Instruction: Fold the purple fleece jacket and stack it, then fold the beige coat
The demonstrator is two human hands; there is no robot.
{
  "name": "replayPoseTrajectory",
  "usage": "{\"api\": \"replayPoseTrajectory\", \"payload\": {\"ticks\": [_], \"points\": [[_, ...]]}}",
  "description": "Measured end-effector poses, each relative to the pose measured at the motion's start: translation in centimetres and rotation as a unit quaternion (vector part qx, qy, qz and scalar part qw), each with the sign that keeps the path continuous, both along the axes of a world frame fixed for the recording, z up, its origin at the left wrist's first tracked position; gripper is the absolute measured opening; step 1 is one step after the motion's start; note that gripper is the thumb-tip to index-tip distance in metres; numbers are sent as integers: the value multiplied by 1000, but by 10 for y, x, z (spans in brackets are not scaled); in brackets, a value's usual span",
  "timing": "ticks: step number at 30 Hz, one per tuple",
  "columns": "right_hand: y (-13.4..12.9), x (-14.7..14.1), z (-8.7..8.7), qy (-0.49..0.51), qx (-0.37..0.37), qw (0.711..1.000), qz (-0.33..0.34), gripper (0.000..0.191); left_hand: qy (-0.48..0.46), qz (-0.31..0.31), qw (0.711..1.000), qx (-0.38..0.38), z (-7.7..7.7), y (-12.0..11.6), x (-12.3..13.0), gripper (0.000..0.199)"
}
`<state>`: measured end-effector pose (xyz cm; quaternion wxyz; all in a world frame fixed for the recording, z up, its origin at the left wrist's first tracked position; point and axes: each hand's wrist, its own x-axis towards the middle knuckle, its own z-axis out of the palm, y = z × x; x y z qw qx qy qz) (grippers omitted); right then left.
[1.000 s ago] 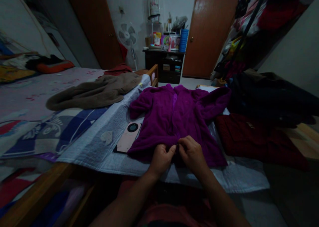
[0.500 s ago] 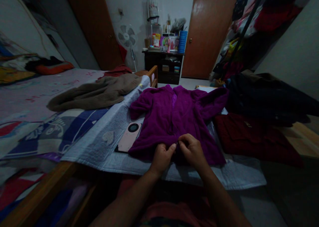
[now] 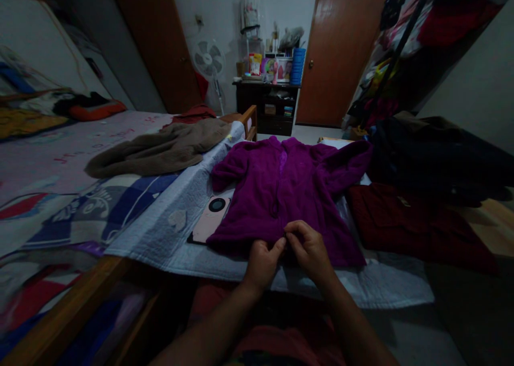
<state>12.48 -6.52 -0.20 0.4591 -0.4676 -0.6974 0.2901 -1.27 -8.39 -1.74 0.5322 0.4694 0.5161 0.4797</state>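
Observation:
A purple fleece jacket (image 3: 257,195) lies spread out, front side up, with its collar pointing away from me and its front opening running down the middle. At the bottom of that opening, my left hand (image 3: 263,259) is closed on the hem, thumb and fingers pinched together. My right hand (image 3: 307,245) pinches the jacket's front edge right beside it, fingertips almost touching the left thumb. A small dark bit, perhaps the zipper end, shows between the fingertips; the fingers hide most of it. Under the jacket is a light blue quilted cover (image 3: 152,243).
A pink flat case with a dark round disc (image 3: 211,216) lies partly under the jacket's left side. Folded dark red clothing (image 3: 413,227) and a dark clothes pile (image 3: 437,157) are on the right. A brown fleece garment (image 3: 160,149) lies on the bed to the left.
My hands stay together at the hem, the right one slightly lower and nearer to me. The view has shifted a little, and the jacket lies much as before.

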Motion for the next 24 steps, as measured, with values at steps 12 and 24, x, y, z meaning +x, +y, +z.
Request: {"api": "replayPoseTrajectory", "payload": {"ticks": [12,24], "points": [[3,-9,5,-24,-38,997,67,9,76,17,997,24,-1,-6,-10,30],[1,-9,4,20,-10,999,26,10,17,-27,999,-7,1,-11,-12,33]]}}
